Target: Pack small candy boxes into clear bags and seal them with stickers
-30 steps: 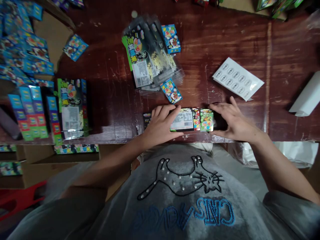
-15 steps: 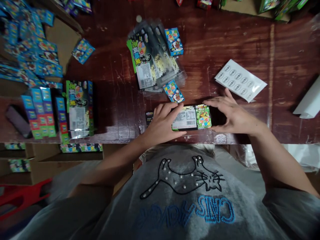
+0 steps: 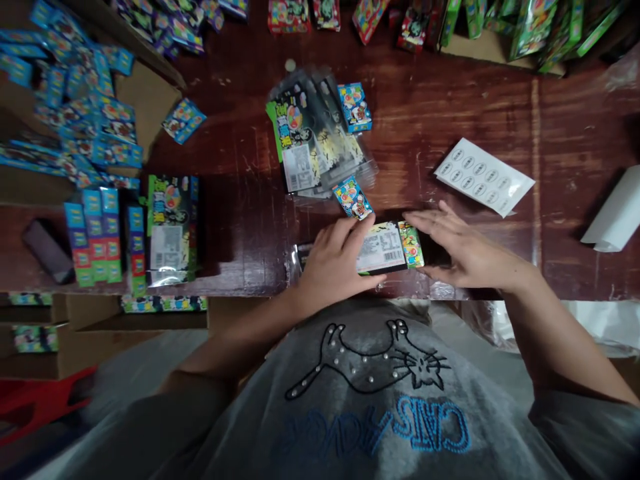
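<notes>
My left hand [image 3: 336, 259] grips a printed clear plastic sleeve [image 3: 384, 251] with a white barcode label, lying at the table's front edge. From the sleeve's right end sticks a small green candy box [image 3: 411, 247], partly inside it. Fingers and thumb of my right hand [image 3: 465, 252] close around the outer end of this box. Just above my left fingertips lies a small blue box [image 3: 353, 198]. Behind it is a fanned pile of similar flat sleeves [image 3: 303, 143], with another blue box [image 3: 355, 107] at its right side.
A filled sleeve pack [image 3: 169, 227] and stacks of coloured small boxes [image 3: 95, 233] stand at left, beside a dark phone [image 3: 46, 250]. Cardboard [image 3: 150, 100] with many blue boxes lies behind. Sticker sheets [image 3: 484, 177] and a white roll [image 3: 614, 212] are at right. Red boxes [image 3: 289, 16] lie at the back.
The green box has gone further left into the sleeve, so less of it shows. Both hands keep their hold. The whole view has shifted slightly, showing more of the table's back.
</notes>
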The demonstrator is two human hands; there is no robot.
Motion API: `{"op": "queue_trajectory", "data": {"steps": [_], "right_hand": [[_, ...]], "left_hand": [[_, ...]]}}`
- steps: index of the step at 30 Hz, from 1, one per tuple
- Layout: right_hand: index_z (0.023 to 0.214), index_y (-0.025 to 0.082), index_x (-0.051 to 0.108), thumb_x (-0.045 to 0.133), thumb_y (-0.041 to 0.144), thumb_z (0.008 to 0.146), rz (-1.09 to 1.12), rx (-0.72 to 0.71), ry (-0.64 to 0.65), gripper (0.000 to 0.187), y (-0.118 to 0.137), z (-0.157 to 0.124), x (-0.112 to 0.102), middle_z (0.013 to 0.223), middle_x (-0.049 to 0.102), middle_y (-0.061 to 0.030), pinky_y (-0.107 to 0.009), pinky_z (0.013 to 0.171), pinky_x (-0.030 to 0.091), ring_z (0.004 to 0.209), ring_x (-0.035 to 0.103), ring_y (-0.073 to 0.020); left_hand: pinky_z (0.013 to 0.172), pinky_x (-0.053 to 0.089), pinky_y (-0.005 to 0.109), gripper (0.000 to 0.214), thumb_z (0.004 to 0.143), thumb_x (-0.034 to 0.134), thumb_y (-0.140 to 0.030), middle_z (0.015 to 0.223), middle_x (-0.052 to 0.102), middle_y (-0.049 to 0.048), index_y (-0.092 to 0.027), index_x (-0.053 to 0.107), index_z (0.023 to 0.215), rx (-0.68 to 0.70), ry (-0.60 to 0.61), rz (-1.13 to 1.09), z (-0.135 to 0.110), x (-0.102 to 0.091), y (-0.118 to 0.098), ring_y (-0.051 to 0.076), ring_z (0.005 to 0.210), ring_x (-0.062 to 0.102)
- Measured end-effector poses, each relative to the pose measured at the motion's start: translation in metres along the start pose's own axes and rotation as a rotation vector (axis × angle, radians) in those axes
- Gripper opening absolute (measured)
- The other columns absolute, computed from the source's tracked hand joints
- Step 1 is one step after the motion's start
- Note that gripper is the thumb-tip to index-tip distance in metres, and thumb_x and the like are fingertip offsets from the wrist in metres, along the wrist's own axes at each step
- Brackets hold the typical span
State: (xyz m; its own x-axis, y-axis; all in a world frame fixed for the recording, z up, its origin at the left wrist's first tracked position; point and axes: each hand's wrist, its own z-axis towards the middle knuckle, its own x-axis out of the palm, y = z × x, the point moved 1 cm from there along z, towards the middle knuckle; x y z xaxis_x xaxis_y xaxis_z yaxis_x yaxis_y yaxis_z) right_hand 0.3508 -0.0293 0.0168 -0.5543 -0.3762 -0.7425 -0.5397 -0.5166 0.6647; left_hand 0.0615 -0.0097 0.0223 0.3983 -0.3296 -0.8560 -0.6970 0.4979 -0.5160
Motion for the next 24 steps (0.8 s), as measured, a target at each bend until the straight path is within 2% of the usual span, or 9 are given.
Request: {"op": "queue_trajectory", "data": {"steps": [2, 4, 7, 9, 13, 16, 19, 22, 24], "right_hand": [[0.179, 0.024, 0.007, 0.066, 0.042, 0.1, 0.031, -0.019, -0.033, 0.1, 0.003, 0.006, 0.004, 0.182, 0.028, -0.0192, -0.07, 0.134, 0.031, 0.167, 0.033, -0.0404], [0.178, 0.024, 0.009, 0.065, 0.045, 0.101, 0.063, 0.054, -0.19, 0.098, 0.005, 0.014, 0.011, 0.183, 0.024, -0.0182, -0.065, 0.132, 0.037, 0.167, 0.031, -0.0402], [0.167, 0.027, 0.04, 0.07, 0.047, 0.1, 0.124, 0.268, -0.571, 0.076, 0.004, 0.028, 0.022, 0.161, 0.058, -0.0159, -0.057, 0.121, 0.053, 0.145, 0.061, -0.0363], [0.148, 0.027, 0.06, 0.073, 0.046, 0.098, 0.181, 0.326, -0.73, 0.055, 0.001, 0.037, 0.027, 0.141, 0.071, -0.0128, -0.054, 0.114, 0.058, 0.13, 0.071, -0.0332], [0.118, 0.027, 0.077, 0.075, 0.043, 0.098, 0.267, 0.31, -0.682, 0.026, -0.003, 0.045, 0.028, 0.142, 0.073, -0.0122, -0.06, 0.118, 0.054, 0.136, 0.068, -0.0321], [0.115, 0.028, 0.08, 0.075, 0.041, 0.099, 0.33, 0.333, -0.594, 0.021, -0.004, 0.042, 0.027, 0.151, 0.068, -0.0113, -0.061, 0.12, 0.052, 0.142, 0.066, -0.0303], [0.111, 0.028, 0.081, 0.075, 0.039, 0.1, 0.373, 0.334, -0.536, 0.017, 0.0, 0.035, 0.03, 0.155, 0.065, -0.0097, -0.062, 0.123, 0.049, 0.147, 0.062, -0.0296], [0.122, 0.032, 0.078, 0.077, 0.042, 0.098, 0.354, 0.373, -0.576, 0.026, 0.004, 0.028, 0.039, 0.161, 0.06, -0.0096, -0.061, 0.124, 0.049, 0.152, 0.056, -0.0301], [0.135, 0.033, 0.068, 0.078, 0.046, 0.096, 0.395, 0.436, -0.681, 0.043, 0.007, 0.023, 0.049, 0.151, 0.066, -0.0103, -0.053, 0.111, 0.061, 0.138, 0.067, -0.0277]], "left_hand": [[0.119, 0.05, 0.059, 0.121, 0.071, 0.101, -0.049, 0.152, 0.049, 0.015, -0.028, 0.032, 0.168, -0.053, -0.046, -0.073, 0.006, 0.004, -0.005, 0.04, 0.139, 0.056], [0.118, 0.051, 0.058, 0.111, 0.079, 0.095, -0.052, 0.154, 0.048, 0.0154, -0.029, 0.032, 0.167, -0.103, -0.136, -0.188, 0.015, 0.008, -0.008, 0.038, 0.14, 0.056], [0.114, 0.055, 0.054, 0.069, 0.104, 0.069, -0.043, 0.15, 0.056, 0.0145, -0.03, 0.037, 0.163, -0.132, -0.219, -0.415, 0.03, 0.018, -0.008, 0.031, 0.132, 0.062], [0.109, 0.058, 0.051, 0.054, 0.11, 0.056, -0.036, 0.143, 0.062, 0.0137, -0.029, 0.039, 0.161, -0.139, -0.222, -0.576, 0.036, 0.027, -0.006, 0.027, 0.124, 0.066], [0.105, 0.061, 0.049, 0.056, 0.108, 0.055, -0.033, 0.144, 0.064, 0.0139, -0.029, 0.037, 0.161, -0.179, -0.206, -0.772, 0.036, 0.043, -0.002, 0.026, 0.122, 0.068], [0.101, 0.062, 0.046, 0.062, 0.105, 0.059, -0.036, 0.146, 0.064, 0.0135, -0.03, 0.037, 0.162, -0.154, -0.124, -0.851, 0.03, 0.043, 0.004, 0.025, 0.12, 0.069], [0.092, 0.063, 0.041, 0.056, 0.101, 0.065, -0.037, 0.13, 0.071, 0.0101, -0.028, 0.047, 0.154, -0.097, 0.003, -0.886, 0.027, 0.034, 0.014, 0.022, 0.108, 0.072], [0.085, 0.062, 0.036, 0.047, 0.101, 0.067, -0.041, 0.113, 0.074, 0.0065, -0.026, 0.054, 0.144, -0.081, 0.047, -0.863, 0.032, 0.022, 0.025, 0.02, 0.098, 0.073], [0.086, 0.062, 0.035, 0.039, 0.104, 0.064, -0.047, 0.113, 0.075, 0.0066, -0.025, 0.06, 0.136, -0.084, 0.021, -0.808, 0.038, 0.014, 0.03, 0.02, 0.099, 0.073]]}}
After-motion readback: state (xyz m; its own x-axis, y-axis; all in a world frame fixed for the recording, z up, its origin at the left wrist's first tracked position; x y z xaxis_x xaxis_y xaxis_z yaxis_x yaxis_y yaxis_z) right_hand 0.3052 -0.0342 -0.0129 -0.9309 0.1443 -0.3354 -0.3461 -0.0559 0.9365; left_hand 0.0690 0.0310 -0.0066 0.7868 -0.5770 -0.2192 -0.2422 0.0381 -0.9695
